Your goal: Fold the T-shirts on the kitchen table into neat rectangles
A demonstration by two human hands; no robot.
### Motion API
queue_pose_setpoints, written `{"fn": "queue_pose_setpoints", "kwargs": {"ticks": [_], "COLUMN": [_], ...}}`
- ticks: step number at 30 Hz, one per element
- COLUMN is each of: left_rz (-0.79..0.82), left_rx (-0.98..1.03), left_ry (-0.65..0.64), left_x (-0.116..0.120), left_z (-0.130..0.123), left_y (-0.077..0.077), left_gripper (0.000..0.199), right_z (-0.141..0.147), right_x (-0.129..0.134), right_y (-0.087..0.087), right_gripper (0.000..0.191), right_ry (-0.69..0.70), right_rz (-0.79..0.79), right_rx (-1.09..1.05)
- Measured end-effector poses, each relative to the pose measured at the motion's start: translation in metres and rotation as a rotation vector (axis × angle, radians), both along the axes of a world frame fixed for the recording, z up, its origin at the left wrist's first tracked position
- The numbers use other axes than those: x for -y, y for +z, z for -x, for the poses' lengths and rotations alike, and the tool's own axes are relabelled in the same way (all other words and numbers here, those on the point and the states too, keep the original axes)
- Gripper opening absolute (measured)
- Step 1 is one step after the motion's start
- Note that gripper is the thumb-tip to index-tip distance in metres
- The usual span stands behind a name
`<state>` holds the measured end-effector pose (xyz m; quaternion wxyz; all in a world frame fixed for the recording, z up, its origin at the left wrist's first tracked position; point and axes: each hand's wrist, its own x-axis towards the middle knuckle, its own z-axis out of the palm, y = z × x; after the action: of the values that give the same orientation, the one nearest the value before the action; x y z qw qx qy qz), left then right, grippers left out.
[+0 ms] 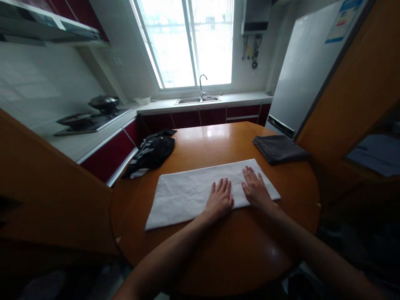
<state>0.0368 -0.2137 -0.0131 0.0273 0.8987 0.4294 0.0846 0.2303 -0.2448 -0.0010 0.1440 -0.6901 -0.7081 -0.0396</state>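
A white cloth [184, 193], folded into a long rectangle, lies across the wooden table [206, 146]. My left hand [220, 196] rests flat near the middle of its front edge, fingers stretched forward. On the right part of the cloth my right hand [255, 188] lies palm down, with its fingers extended and the thumb side toward the left hand. Both hands press on the fabric and grip nothing. The cloth looks mostly smooth, with faint wrinkles on its left half.
A crumpled black garment [156, 150] lies at the table's left edge. Folded dark grey cloth [278, 148] sits at the right. Beyond are a counter with a sink [200, 100], a stove with pans [104, 103] at left, and a fridge [303, 66] at right.
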Motion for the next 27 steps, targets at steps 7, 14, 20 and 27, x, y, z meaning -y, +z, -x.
{"fn": "queue_pose_setpoints", "kwargs": {"ticks": [7,14,20,27], "left_rz": [-0.004,-0.083,-0.065,-0.131], "left_rx": [-0.001,-0.129,-0.164,-0.018], "left_ry": [0.028,0.372,0.526,0.443], "left_x": [-0.001,0.000,0.012,-0.037], "left_z": [0.024,0.152,0.222,0.156], "left_y": [0.002,0.011,0.001,0.039], "left_gripper": [0.064,0.058,0.062,0.061], "right_z": [0.020,0.015,0.012,0.037], "right_x": [-0.001,-0.002,-0.003,-0.028], "right_y": [-0.034,-0.039,-0.048,-0.018], "right_gripper": [0.057,0.058,0.058,0.059], "right_ry": [0.108,0.106,0.116,0.131], "right_rz": [0.149,0.112,0.111,0.096], "right_rx": [-0.007,0.005,-0.001,-0.017]}}
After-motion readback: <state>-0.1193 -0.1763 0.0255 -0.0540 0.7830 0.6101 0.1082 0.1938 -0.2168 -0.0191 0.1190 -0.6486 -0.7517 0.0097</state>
